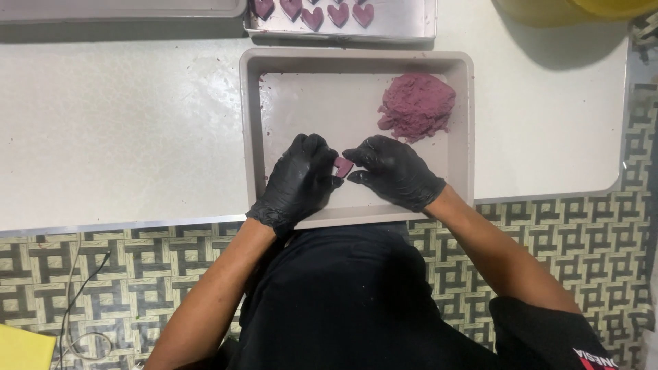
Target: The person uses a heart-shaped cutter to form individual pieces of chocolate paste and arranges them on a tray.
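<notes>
Fingers (327,163) of our left hand (298,181) and right hand (394,171) are pinching a small purple heart-shaped piece (342,166) over the grey tray (356,60); finished hearts (313,15) are filling another tray (411,27), while a dough mound (416,106) is waiting.

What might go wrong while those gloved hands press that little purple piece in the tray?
1. The small purple piece is pinched between the left hand and right hand; too hard a squeeze may deform it.
2. It may stick to the black gloves and tear.
3. The beige tray overhangs the table edge towards the person; leaning on it could tip it, spilling the purple dough mound.
</notes>
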